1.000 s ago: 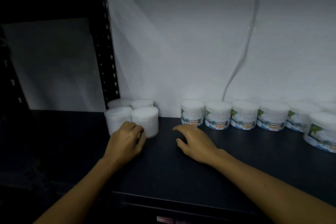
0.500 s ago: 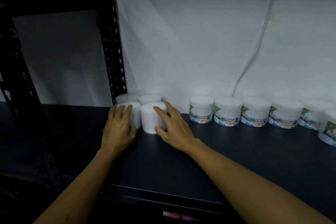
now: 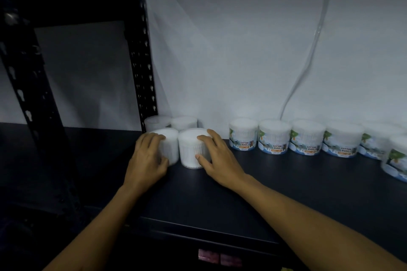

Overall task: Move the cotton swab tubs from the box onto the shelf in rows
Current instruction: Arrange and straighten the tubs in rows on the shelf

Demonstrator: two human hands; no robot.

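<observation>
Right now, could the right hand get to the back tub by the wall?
Probably not straight away. The front tub that the right hand holds stands right before the back tub; reaching over the top looks possible.

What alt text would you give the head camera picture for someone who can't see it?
A person's left hand and right hand each grip a white cotton swab tub, the left front tub and right front tub, on a dark shelf. Two more tubs stand behind them, and a row of labelled tubs lines the white wall to the right.
</observation>
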